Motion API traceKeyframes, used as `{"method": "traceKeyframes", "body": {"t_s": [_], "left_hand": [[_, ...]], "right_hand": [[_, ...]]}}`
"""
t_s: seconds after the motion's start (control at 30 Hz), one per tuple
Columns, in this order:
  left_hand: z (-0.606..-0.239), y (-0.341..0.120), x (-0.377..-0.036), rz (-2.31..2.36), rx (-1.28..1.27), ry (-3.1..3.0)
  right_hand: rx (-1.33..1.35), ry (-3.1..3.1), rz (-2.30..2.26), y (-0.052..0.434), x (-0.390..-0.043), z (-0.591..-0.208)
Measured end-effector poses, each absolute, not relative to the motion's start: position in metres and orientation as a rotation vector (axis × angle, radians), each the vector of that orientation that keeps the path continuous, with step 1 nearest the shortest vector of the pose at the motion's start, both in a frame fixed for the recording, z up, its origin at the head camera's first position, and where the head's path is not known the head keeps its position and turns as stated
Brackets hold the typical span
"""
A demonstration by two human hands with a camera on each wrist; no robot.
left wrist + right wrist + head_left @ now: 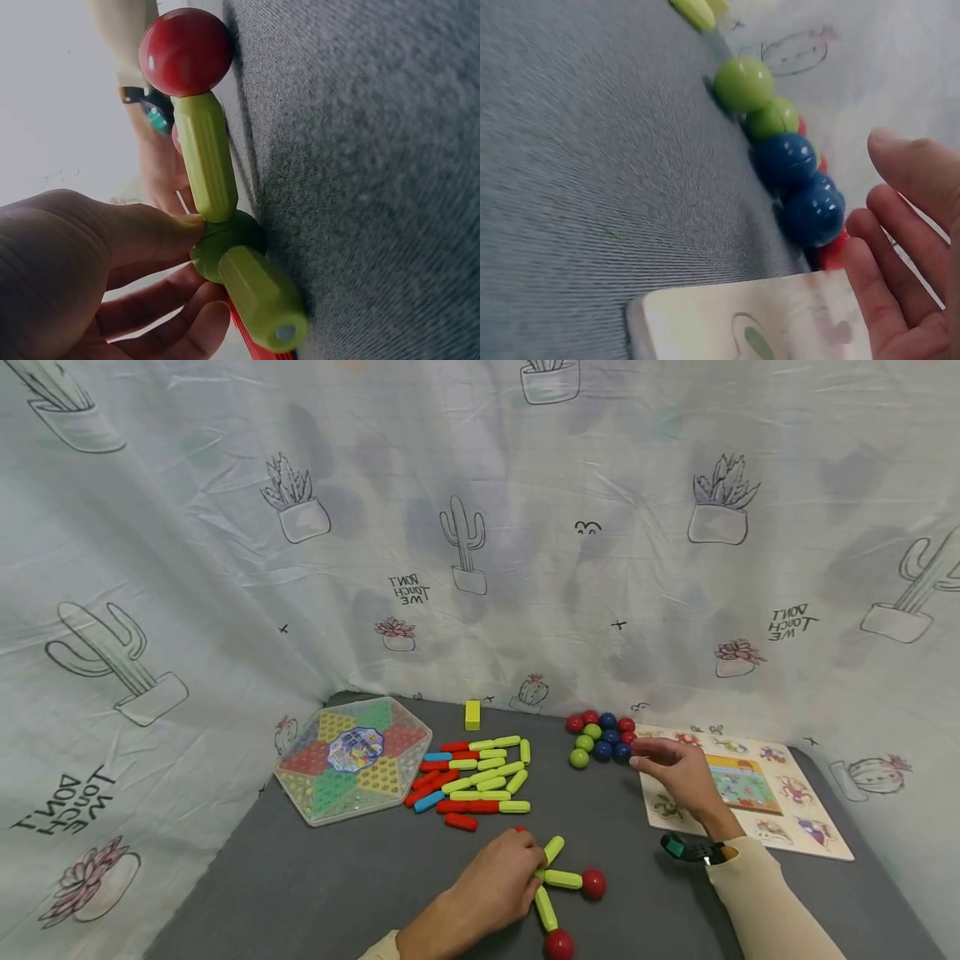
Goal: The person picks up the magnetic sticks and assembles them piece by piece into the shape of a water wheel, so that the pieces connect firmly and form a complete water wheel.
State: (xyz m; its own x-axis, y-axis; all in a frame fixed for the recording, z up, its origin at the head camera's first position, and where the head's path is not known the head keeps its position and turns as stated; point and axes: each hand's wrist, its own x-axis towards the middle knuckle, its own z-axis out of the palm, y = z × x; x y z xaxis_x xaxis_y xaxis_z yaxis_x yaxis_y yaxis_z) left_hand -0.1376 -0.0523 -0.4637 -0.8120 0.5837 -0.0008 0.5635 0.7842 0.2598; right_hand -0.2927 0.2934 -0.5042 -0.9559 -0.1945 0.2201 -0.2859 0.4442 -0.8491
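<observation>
Grey felt table [315, 877] (toys strewn), cactus-print sheet [480, 527] behind

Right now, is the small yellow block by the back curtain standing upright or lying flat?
Upright: the yellow block stands on end, taller than wide, apart from the sticks lying flat.

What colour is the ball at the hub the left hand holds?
Green; the hub ball shows best in the left wrist view.
</observation>
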Motion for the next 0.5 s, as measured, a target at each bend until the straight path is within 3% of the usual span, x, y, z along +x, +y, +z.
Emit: {"method": "traceKeyframes", "body": {"t_s": [0.5], "left_hand": [[-0.465, -0.056, -0.141, 0.411, 1.012, 2.885]], "right_hand": [[0.323, -2.632, 1.126, 0.278, -0.315, -0.524]]}}
